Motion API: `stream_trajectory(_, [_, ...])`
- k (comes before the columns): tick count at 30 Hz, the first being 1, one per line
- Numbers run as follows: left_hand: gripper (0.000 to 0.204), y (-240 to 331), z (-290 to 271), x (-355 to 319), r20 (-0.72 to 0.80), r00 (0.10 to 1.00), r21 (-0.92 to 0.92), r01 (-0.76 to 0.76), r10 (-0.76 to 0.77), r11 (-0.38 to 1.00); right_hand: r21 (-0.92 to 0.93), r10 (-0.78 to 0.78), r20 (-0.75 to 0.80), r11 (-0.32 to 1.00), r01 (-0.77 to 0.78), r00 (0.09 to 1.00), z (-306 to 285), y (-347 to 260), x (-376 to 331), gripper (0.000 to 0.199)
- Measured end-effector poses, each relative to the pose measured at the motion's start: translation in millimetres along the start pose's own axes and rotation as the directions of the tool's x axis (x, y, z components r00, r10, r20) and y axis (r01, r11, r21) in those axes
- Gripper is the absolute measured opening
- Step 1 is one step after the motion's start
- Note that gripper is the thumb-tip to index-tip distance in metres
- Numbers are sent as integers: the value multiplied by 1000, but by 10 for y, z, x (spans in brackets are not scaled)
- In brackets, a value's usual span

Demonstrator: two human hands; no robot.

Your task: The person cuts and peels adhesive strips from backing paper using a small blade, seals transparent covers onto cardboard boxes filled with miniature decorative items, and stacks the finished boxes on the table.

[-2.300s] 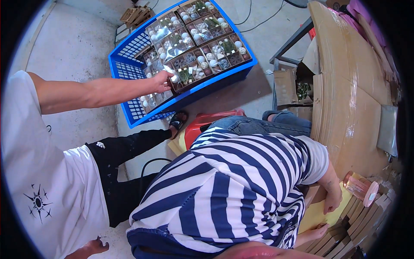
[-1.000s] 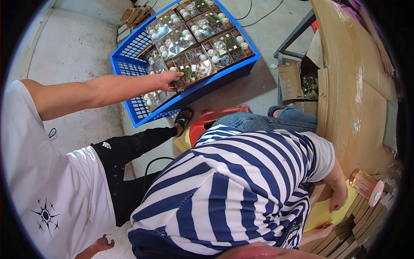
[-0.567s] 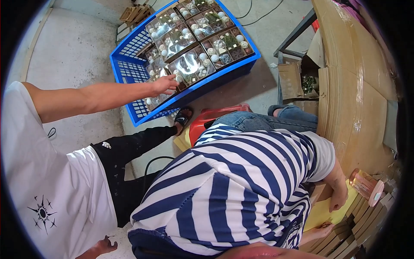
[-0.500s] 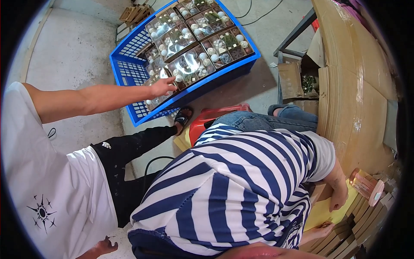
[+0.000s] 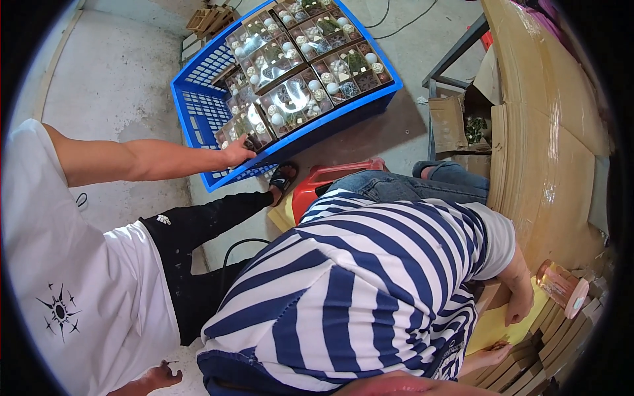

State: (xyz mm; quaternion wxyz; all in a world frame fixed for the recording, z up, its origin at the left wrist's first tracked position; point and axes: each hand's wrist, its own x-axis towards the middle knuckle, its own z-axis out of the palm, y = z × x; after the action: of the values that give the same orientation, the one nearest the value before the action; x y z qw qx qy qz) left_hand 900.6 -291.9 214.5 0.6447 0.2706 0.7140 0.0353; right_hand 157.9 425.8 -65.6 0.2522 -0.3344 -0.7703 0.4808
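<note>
Over a yellow surface at the lower right, my left hand points downward with its fingers curled together. My right hand is lower, at the edge of that surface, its fingers closed around or against a small reddish-brown bit too small to name. What my left fingers hold, if anything, is hidden. My striped shirt fills the lower middle. Beyond the yellow surface, a pinkish see-through cup with a pale pink lid leans over. Thin cardboard pieces lie in rows beside it.
A co-worker in a white T-shirt stands at left, one hand on a clear-lidded box in a blue crate. Compartmented boxes of decorative balls and greenery fill much of it. A red stool and large cardboard sheets are near me.
The co-worker's hand has moved from reaching over the boxes down to the near corner of one, and grips it. My own hands look the same.
</note>
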Motion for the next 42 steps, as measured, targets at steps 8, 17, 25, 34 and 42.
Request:
stream_trajectory(8, [39, 279, -1523, 1573, -84, 989, -19, -126, 124, 992, 18, -6, 12, 1000, 6, 1000, 139, -53, 16, 46])
stream_trajectory(17, [38, 293, -10110, 5395, -108, -111, 822, -568, 988, 26, -555, -533, 240, 611, 565, 811, -252, 147, -89, 41])
stream_trajectory(25, [16, -347, -9846, 5042, -200, -256, 693, -719, 946, -48, 157, -56, -78, 985, 68, 995, 178, -12, -626, 23])
stream_trajectory(34, [28, -600, -9925, 4113, -386, 155, 283, -919, 909, 276, 297, -80, -50, 951, 91, 996, 107, -193, -632, 22])
stream_trajectory(42, [82, -1846, -9384, 3142, -26, 479, 464, -772, 877, 435, 313, -104, 10, 945, 96, 995, 124, -70, -532, 26])
